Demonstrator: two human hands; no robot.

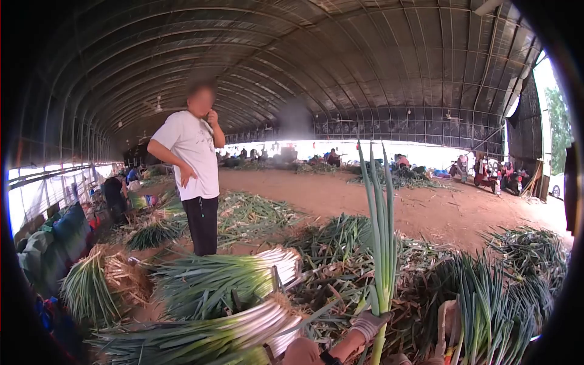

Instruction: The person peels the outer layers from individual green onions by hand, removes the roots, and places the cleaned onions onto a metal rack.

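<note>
- Gripping a long green onion point(382, 267) in the head view, the left hand point(367, 326) wears a glove; its fingers are closed around the pale lower stem, and the leaves stand nearly upright above them.
- The right hand cannot be made out with certainty, so the state of its fingers cannot be told; a tan shape point(398, 359) at the bottom edge is cut off.
- A dark band point(330, 358) circles the left wrist.
- No desk shows under the onion; around and beyond it, loose leaves and dry trimmings point(328, 286) cover the ground.
- Left of the hand, two large onion bundles point(219, 277) point(201, 334) lie with white ends toward the right, beside dark upright posts point(275, 278).
- Farther left, a smaller bundle point(91, 289) leans with its leaves down, next to a tan, root-like heap point(126, 277).
- On the right, more green leaves point(486, 304) stand in a thick clump.
- The bare floor point(292, 188) behind is reddish-brown earth.
- A standing person point(198, 152) in a white shirt and dark trousers has one hand on the hip and one near the face.
- Overhead, a dark arched roof point(292, 55) on curved ribs spans the room; small figures point(333, 158) work or sit far back, and daylight enters at the right opening point(553, 115).
</note>
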